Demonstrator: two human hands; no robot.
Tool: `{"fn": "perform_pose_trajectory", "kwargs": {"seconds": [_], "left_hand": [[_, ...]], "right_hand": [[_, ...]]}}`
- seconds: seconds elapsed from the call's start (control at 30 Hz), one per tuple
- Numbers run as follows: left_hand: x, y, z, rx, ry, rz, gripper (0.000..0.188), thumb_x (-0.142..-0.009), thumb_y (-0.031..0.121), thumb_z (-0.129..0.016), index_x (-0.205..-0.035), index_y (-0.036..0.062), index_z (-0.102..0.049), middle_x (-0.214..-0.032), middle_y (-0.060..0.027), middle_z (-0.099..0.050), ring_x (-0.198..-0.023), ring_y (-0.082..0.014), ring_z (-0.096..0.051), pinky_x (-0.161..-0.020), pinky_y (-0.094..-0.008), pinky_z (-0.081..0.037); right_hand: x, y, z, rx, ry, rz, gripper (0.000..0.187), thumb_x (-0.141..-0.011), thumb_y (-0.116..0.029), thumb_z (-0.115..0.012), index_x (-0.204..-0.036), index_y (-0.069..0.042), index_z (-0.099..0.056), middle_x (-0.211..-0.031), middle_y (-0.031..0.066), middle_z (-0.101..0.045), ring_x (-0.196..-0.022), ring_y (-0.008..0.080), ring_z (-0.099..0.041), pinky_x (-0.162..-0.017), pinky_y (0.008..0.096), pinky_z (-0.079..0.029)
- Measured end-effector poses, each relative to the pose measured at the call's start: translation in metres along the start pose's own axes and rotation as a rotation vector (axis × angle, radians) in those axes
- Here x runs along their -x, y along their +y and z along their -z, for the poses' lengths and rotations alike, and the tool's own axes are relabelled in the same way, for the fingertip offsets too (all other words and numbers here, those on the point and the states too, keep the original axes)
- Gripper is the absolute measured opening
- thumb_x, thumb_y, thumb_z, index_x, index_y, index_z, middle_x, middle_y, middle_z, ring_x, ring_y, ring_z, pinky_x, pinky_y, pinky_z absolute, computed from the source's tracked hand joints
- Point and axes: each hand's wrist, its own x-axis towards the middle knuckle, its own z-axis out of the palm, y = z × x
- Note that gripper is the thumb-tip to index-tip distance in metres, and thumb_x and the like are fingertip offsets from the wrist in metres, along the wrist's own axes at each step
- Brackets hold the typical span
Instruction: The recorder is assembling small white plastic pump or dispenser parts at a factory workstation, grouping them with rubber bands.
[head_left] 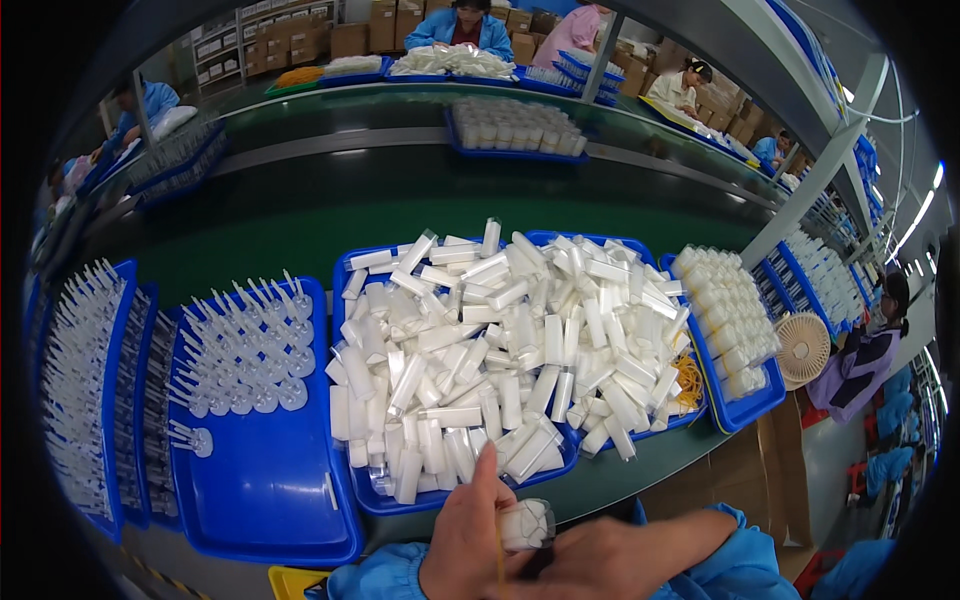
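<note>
Low in the middle, my left hand (465, 540) is closed round a bundle of white packets in clear sleeves (525, 525), its thumb pointing up. A thin orange-yellow rubber band (499, 560) is drawn taut across that hand. Beside the bundle, my right hand (610, 555) is curled, slightly blurred, with its fingertips at the band's lower end and partly hidden. Just beyond both hands, two blue trays (370, 498) are heaped with loose white packets (440, 415). More rubber bands (688, 382) lie at the right edge of the heap.
At left, a blue tray (265, 500) holds rows of white stemmed plastic parts (250, 350), beside stacked trays (120, 400). To the right are a tray of bundled packets (725, 320), a round fan (803, 348) and a metal post (800, 205). Beyond runs a green conveyor (330, 205); people work across it.
</note>
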Motion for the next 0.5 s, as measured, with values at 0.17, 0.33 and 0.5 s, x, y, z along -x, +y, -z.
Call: {"fn": "perform_pose_trajectory", "kwargs": {"seconds": [0.17,0.33,0.5], "left_hand": [[-0.005,0.007,0.023,0.698,0.025,0.452,0.099,-0.071,-0.003,-0.062,-0.143,0.0083,0.006,-0.075,-0.0065,-0.05,-0.065,-0.0156,-0.05,-0.063,-0.0265,-0.043],[0.016,0.004,0.004,0.862,0.274,0.166,0.093,-0.066,-0.009,-0.061,-0.141,0.0112,-0.01,-0.08,-0.0081,-0.05,-0.074,-0.0212,-0.056,-0.079,-0.0376,-0.043],[0.004,-0.002,-0.009,0.197,0.123,-0.343,0.084,-0.07,0.01,-0.072,-0.136,0.0078,-0.02,-0.084,-0.011,-0.053,-0.071,-0.0238,-0.053,-0.065,-0.0337,-0.043]], "right_hand": [[-0.002,0.006,-0.04,-0.392,0.31,0.28,0.02,-0.083,-0.02,-0.06,-0.083,0.0,-0.06,-0.064,0.0093,-0.058,-0.057,0.0236,-0.056,-0.057,0.0363,-0.041],[0.021,0.012,-0.038,-1.338,0.583,0.105,0.023,-0.088,-0.015,-0.05,-0.106,0.0,-0.046,-0.086,0.0154,-0.064,-0.075,0.0241,-0.063,-0.066,0.0344,-0.048],[0.026,0.028,-0.034,-1.084,0.454,-0.177,0.047,-0.083,-0.003,-0.053,-0.129,-0.003,-0.043,-0.11,0.0171,-0.052,-0.08,0.0223,-0.063,-0.071,0.0293,-0.049]]}}
